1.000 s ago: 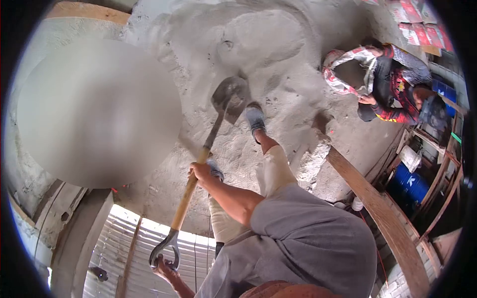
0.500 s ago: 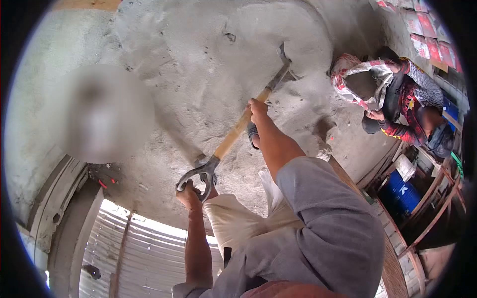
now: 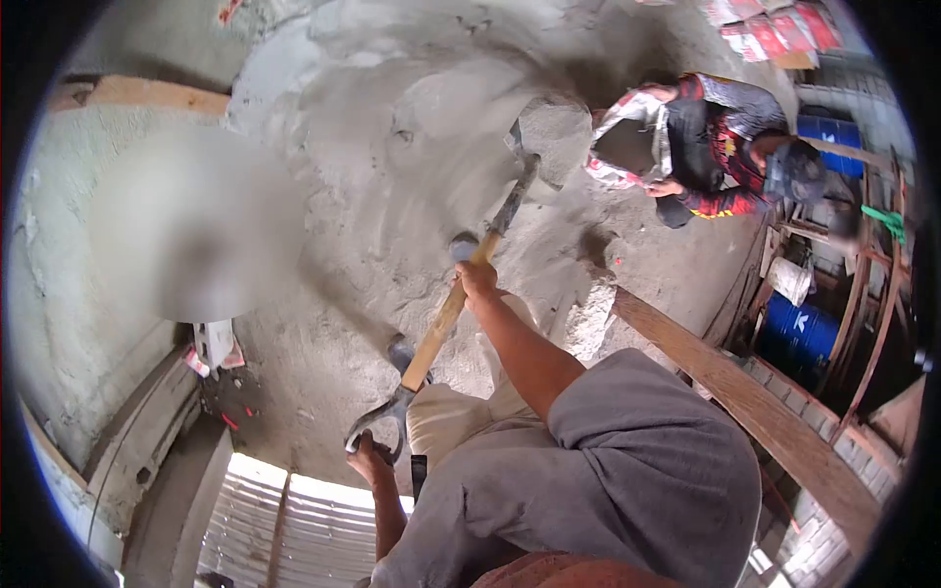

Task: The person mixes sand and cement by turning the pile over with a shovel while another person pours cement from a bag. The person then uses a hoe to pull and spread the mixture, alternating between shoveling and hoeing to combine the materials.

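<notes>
A shovel [image 3: 436,338] with a wooden shaft slants across the middle of the view. My left hand [image 3: 368,459] is closed round its dark grip at the lower end. Farther up, my right hand [image 3: 477,281] wraps the wooden shaft. The blade end carries a load of grey sand-like material [image 3: 554,142], close beside the mouth of a white and red sack [image 3: 603,162]. A co-worker's hands [image 3: 665,186] hold that sack open. Most of the blade is hidden under the load.
Grey powdery material [image 3: 363,176] covers the floor. A wooden plank [image 3: 745,412] runs along the right. Blue drums [image 3: 796,328] stand among wooden framing, and red and white bags [image 3: 779,37] are stacked at the back right. Corrugated sheeting [image 3: 314,529] lies lower left.
The shovel blade, earlier down in the grey heap, is now raised with a load and near the sack's mouth. Both hands keep their hold. The whole view has shifted.
</notes>
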A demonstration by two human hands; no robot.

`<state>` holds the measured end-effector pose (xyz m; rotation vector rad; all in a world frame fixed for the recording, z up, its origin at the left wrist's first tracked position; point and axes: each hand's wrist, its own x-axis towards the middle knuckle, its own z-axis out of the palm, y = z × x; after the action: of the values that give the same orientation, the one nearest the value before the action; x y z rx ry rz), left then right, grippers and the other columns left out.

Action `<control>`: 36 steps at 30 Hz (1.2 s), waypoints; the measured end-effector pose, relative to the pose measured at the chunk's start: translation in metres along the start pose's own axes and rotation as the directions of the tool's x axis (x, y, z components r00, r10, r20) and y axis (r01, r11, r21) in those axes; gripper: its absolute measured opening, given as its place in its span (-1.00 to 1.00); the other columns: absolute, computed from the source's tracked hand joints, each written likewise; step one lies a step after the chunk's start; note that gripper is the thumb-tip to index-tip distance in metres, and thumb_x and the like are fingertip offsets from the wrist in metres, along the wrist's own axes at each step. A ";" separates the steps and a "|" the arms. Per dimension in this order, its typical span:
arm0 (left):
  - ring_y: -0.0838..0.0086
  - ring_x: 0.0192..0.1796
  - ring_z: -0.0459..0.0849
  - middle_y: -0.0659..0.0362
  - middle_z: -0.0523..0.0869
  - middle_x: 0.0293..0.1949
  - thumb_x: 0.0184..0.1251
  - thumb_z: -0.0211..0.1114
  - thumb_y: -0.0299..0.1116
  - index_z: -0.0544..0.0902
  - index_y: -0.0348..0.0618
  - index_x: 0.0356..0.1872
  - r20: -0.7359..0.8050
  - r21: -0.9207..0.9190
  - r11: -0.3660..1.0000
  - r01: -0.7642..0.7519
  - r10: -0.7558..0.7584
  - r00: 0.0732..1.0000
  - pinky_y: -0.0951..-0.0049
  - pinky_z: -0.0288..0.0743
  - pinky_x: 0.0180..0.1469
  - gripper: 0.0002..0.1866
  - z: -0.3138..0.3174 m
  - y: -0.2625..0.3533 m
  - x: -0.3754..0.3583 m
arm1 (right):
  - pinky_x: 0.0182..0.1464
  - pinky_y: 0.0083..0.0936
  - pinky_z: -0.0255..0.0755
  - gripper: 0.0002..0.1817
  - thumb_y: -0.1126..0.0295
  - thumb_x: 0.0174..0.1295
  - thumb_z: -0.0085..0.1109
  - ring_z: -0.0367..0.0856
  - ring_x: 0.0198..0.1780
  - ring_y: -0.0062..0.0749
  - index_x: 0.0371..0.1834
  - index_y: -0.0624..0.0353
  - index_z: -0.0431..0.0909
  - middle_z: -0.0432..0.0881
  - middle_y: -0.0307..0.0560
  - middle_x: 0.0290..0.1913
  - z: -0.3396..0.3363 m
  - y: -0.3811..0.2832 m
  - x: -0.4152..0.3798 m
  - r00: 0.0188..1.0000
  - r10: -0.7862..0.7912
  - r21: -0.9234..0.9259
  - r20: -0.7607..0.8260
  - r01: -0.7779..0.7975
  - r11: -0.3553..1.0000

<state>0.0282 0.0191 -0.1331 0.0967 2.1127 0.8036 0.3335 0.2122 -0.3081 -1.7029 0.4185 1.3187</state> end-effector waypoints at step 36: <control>0.51 -0.72 0.30 0.24 0.38 -0.69 0.08 0.29 -0.36 0.51 -0.30 -0.53 -0.645 -0.055 0.997 0.055 -0.078 0.760 0.47 0.11 -0.71 -0.79 -0.287 -0.024 0.001 | -0.56 -0.28 0.44 -0.94 0.51 -0.03 0.15 0.46 -0.65 -0.28 -0.56 0.19 0.47 0.43 -0.09 -0.65 0.148 0.391 -0.146 0.844 0.518 -0.452 0.139 -0.412 0.791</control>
<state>-0.1813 -0.1458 -0.0240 -0.3253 2.7329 0.9171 -0.0891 0.0896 -0.3547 -1.7884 0.4569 2.0941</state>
